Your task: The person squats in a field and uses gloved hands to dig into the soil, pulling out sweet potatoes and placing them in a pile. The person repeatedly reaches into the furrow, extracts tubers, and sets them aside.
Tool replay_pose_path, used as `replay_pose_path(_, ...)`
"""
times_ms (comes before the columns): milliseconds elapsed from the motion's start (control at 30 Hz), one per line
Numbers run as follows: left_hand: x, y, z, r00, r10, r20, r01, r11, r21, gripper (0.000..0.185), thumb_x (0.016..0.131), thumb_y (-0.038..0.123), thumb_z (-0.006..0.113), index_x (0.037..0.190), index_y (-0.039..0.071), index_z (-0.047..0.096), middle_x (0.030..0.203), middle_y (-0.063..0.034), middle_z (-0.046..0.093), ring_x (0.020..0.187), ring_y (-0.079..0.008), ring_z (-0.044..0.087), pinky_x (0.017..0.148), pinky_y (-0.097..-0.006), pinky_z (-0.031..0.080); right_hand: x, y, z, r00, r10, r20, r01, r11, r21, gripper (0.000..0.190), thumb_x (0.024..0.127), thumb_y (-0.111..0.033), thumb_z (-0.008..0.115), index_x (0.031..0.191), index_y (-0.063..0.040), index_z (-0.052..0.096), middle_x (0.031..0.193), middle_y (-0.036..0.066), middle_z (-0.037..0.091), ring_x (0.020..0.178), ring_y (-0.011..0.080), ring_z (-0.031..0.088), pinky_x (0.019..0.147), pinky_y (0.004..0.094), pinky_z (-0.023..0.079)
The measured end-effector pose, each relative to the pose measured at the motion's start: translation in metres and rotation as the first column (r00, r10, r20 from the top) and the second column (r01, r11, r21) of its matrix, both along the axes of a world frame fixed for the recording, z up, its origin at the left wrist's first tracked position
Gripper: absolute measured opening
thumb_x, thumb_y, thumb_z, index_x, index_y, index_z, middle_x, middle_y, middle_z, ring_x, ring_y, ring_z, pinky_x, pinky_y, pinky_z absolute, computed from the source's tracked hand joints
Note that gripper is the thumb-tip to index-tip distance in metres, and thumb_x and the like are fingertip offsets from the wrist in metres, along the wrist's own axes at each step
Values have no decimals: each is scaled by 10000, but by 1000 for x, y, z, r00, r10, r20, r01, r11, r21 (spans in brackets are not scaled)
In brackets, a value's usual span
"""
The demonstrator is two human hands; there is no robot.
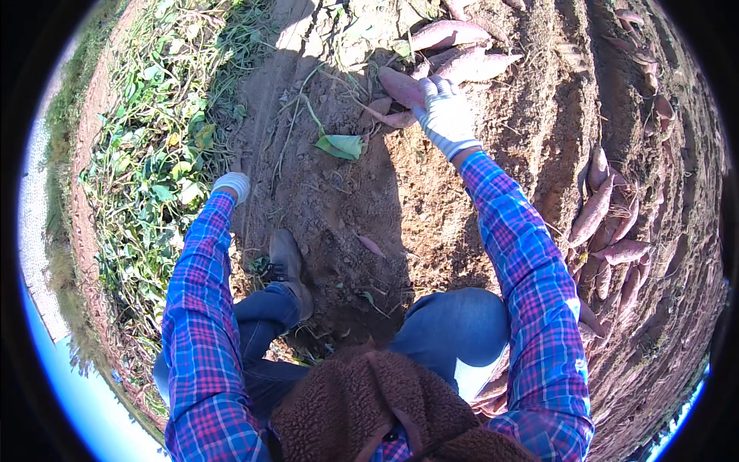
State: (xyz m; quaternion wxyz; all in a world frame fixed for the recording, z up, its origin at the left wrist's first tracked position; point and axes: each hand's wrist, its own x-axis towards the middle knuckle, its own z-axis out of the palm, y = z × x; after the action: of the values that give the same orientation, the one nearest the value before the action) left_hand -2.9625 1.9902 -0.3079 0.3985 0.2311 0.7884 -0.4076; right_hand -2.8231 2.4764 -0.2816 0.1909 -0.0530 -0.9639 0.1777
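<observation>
My right hand, in a white striped glove, grips the near end of a purple-red sweet potato. More sweet potatoes lie in a heap just beyond the fingers, and a slimmer one rests below the held one. On the other side, my left hand wears the same kind of glove and hangs over the soil beside the cut vines. Its fingers point away from me and are hidden, so their pose does not show. Nothing can be seen in it.
Leafy sweet potato vines are piled along the left. A small root lies on the soil between my boot and my bent knee. To the right, another heap of sweet potatoes sits on ridged earth. A torn leaf lies ahead.
</observation>
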Motion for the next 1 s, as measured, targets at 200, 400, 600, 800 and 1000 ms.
replay_pose_path(200,8,147,75,952,165,-259,47,755,654,287,825,272,588,983,33,586,874,-194,649,867,-359,620,747,-457,493,-47,-17,-42,750,-246,615,319,948,-10,717,736,-326,692,1331,-101,361,1186,200,512,1024,346,582,865,406,495)
replay_pose_path(400,65,328,2,951,7,-308,280,393,876,476,742,299,672,1164,124,538,1190,-177,518,1124,-344,503,903,-479,427,63,14,-11,737,-42,674,386,845,-370,866,664,-520,686,1322,-26,415,1083,243,613,981,356,612,853,393,484)
replay_pose_path(600,57,340,-61,964,113,-240,148,521,840,334,834,220,510,1164,247,552,1086,-160,497,885,-315,587,712,-450,487,318,108,-4,664,-584,468,420,-228,-879,543,812,-412,653,1197,-51,526,1065,87,576,842,199,551,711,316,469)
replay_pose_path(800,91,323,-25,962,213,170,-259,514,818,290,851,319,498,1091,187,593,1074,-197,597,1008,-349,567,860,-445,456,349,135,7,675,-469,570,420,-392,-819,245,892,-404,564,942,-169,515,775,8,539,610,161,536,492,322,480)
replay_pose_path(1000,161,342,-26,758,62,650,-607,431,667,562,832,386,624,1292,93,488,1151,-117,614,1069,-273,577,899,-372,460,197,77,43,743,187,643,469,540,-699,600,871,-437,588,1308,-44,468,1199,111,593,1022,218,596,865,358,468)
